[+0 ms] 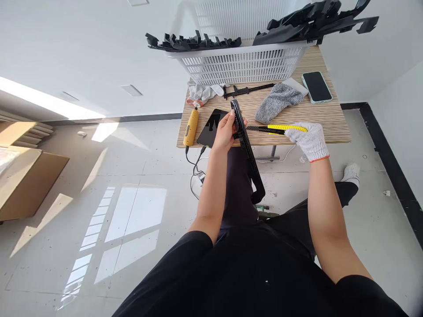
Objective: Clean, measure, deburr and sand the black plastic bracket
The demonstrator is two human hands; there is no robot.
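My bare left hand (225,131) is closed around the upper part of a long black plastic part (249,154), which slants down toward my lap. On my right hand (309,140) is a white knitted glove with an orange cuff. Its fingers grip a slim yellow-and-black hand tool (276,127) whose exact kind I cannot make out. The tool's dark end points left and reaches close to the plastic part; whether they touch is unclear. Behind my left hand lies a dark tablet-like device (213,127) on the table.
On the wooden table (335,127) are a yellow corded tool (191,127), a white glove (201,92), a black caliper (244,91), a grey cloth (277,103) and a phone (317,87). A white basket (244,66) bears black plastic parts (297,26). Cardboard boxes (36,185) stand left.
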